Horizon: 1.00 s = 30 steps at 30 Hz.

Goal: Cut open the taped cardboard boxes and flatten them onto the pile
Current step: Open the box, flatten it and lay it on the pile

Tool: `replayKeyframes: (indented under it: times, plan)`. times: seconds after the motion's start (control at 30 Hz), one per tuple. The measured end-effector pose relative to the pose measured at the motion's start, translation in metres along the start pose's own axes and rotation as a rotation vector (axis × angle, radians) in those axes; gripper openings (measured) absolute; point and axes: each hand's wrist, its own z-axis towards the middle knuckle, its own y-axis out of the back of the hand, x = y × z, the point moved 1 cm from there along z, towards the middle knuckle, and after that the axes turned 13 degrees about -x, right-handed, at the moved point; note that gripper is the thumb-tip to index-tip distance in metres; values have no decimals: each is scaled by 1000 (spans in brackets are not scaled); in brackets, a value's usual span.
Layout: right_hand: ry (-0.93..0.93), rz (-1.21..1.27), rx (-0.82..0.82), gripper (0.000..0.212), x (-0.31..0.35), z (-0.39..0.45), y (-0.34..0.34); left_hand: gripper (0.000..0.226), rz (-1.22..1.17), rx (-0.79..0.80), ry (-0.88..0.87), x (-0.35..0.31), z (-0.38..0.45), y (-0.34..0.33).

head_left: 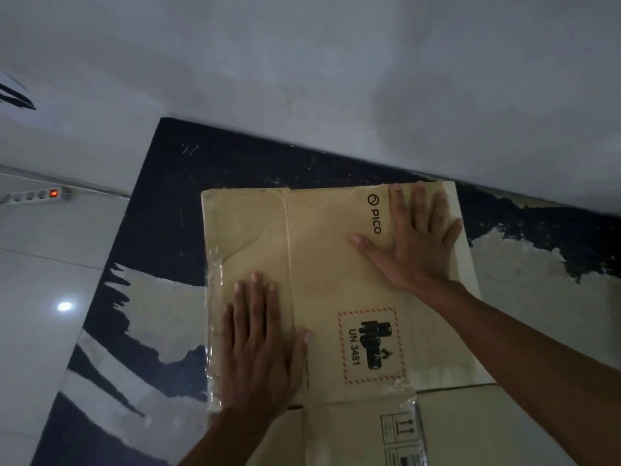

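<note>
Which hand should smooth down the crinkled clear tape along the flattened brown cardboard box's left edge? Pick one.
Left. The left hand lies flat beside the clear tape on the flattened brown cardboard box. The right hand presses the far corner, past the PICO logo.

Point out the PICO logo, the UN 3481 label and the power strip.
PICO logo (375,214): head view, on the printed letters.
UN 3481 label (371,344): head view, on the black battery symbol.
power strip (33,195): head view, on its white body beside the lit switch.
</note>
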Motion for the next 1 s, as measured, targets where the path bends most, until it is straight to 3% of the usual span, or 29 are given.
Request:
replayKeyframes:
  times: [0.17,0.33,0.63,0.83,1.0]
  plan:
    - [93,86,-12,94,-20,-60,2,81,-2,-19,-3,3,-3,1]
    - [-41,94,-100,78,-33,-166,-11,81,-22,-14,-1,2,-4,0]
    - [-38,6,-91,78,-33,-166,-16,76,-34,-17,-1,2,-9,6]
    - [-33,17,-118,77,-35,-166,-17,81,31,33,72,16,-70,18]
    - [-5,69,-152,74,-36,-168,-20,79,12,41,67,20,-68,12]
